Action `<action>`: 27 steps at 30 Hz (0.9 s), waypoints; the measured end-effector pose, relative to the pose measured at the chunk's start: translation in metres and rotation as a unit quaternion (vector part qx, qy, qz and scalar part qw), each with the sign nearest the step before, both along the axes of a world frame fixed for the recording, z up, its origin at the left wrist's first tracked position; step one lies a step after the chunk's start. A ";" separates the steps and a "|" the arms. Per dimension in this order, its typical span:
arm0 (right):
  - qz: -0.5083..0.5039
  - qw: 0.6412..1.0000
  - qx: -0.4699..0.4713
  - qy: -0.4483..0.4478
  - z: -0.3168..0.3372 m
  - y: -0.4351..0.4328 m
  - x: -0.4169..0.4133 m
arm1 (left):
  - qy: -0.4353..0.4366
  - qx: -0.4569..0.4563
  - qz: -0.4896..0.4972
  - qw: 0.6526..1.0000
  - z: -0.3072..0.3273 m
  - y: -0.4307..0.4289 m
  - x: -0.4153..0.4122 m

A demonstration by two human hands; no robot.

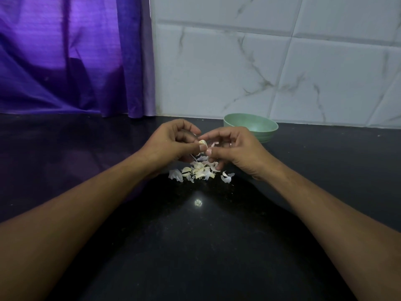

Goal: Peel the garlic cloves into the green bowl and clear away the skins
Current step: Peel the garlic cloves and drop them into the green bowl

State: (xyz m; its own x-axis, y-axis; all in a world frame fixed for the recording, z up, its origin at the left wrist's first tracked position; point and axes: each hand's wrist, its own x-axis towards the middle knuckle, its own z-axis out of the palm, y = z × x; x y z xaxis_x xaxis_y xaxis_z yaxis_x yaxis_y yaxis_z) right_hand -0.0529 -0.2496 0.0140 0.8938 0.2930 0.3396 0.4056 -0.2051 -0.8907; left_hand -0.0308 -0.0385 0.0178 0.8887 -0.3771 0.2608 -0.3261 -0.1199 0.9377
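Head view. Left hand [172, 141]: fingers [202, 147] curled, thumb and forefinger pinching small pale garlic clove [203, 142]. Right hand [238, 151]: fingers curled, thumb and forefinger pinching thin papery skin strip [214, 144] just right of clove. Directly below both sets of fingers: loose heap of white garlic skins and cloves [199, 172] on glossy black surface [195, 246]. Beyond right fingers: round pale-green bowl [258, 127], upright on surface near tiled wall [260, 68].
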 end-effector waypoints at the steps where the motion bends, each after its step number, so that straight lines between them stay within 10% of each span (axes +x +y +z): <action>1: 0.004 1.000 0.002 -0.004 0.001 0.001 -0.001 | 0.007 -0.004 -0.001 1.000 0.000 0.001 0.000; 27: -0.048 0.997 0.024 -0.050 0.004 0.006 -0.003 | 0.060 -0.093 0.010 0.994 0.000 -0.007 -0.004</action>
